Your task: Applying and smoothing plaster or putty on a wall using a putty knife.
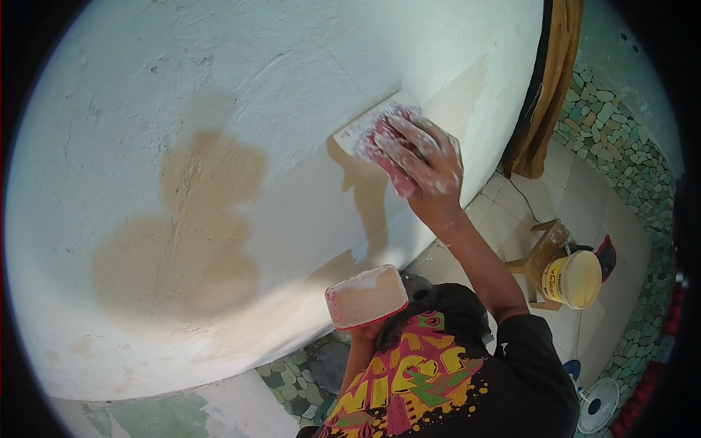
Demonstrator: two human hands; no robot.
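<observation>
My right hand [427, 160] is closed round a wide putty knife [369, 128] whose pinkish-red handle is smeared with white. The blade's far edge lies against the pale wall [292, 95], and white paste coats the fingers. Lower down, in front of my chest, a red-rimmed rectangular tub [367, 296] with pale putty on its inside is held by my left hand [366, 333]. That hand is mostly hidden beneath the tub, so its fingers barely show. My right arm's shadow falls on the wall below the knife.
On the tiled floor at right, a low wooden stool [544, 252] stands beside a yellow-and-white bucket [573, 279]. A brown curtain [548, 95] hangs past the wall's right edge. A round fan [599, 405] is at lower right, near a green pebble strip [628, 139].
</observation>
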